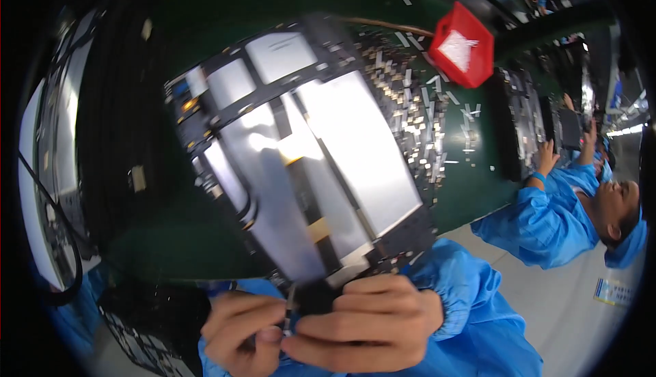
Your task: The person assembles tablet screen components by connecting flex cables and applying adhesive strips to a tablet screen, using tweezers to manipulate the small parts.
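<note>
A large flat electronic device (321, 172) with its inside exposed lies tilted in front of me, blurred by motion. It bears bright silver battery-like packs (372, 151), dark circuit boards and dark ribbon strips. At its near end, my left hand (242, 332) is closed in a pinch beside a small thin strip (290, 309). My right hand (369, 326) meets it from the other side, fingers bent and pressed together near the same spot. What exactly the fingertips grip is too small and blurred to make out.
Beyond the device, many small parts and pale strips (417, 110) are scattered over the green mat (471, 192). A red bin (488, 46) with white pieces stands at the far right. Dark device stacks (519, 124) line the right, where a co-worker in blue (540, 223) works.
</note>
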A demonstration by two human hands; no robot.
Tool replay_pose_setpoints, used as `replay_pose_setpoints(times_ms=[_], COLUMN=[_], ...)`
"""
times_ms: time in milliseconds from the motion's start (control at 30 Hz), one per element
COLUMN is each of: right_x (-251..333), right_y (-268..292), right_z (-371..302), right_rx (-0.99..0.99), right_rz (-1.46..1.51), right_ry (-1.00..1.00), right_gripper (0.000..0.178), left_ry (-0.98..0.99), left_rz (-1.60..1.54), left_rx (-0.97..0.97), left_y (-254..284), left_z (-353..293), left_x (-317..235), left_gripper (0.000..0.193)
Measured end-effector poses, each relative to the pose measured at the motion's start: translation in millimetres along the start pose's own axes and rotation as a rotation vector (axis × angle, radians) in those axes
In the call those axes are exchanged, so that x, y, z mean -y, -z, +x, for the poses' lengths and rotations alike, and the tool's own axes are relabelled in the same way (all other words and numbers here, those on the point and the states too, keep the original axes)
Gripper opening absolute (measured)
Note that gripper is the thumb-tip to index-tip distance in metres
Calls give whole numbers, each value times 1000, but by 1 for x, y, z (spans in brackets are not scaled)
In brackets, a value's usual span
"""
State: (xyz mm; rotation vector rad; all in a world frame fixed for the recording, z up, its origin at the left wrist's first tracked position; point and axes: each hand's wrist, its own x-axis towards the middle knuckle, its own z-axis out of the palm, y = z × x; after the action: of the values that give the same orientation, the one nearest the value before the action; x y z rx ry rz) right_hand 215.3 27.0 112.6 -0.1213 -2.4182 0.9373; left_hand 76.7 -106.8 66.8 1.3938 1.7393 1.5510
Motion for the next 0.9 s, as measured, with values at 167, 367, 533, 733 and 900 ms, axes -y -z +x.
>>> replay_pose_setpoints(times_ms=[167,367,533,733,900], right_x=[-32,-136,-183,-43,-29], right_y=[28,156,174,61,-4], right_z=[-15,-50,-69,-26,-10], right_rx=[-159,-754,-474,-313,-155], right_rz=[135,-610,-813,-111,16], right_ry=[2,-635,-777,-410,-211], right_gripper=[26,20,36,25,19], left_ry=[-124,-152,-54,-109,-63], left_rz=[260,237,-25,-93,-48], left_rx=[111,82,66,-5,33], left_y=[-13,-18,-4,-11,-8], left_z=[36,39,34,65,75], left_x=[-2,7,17,36,42], left_gripper=[23,15,20,17,12])
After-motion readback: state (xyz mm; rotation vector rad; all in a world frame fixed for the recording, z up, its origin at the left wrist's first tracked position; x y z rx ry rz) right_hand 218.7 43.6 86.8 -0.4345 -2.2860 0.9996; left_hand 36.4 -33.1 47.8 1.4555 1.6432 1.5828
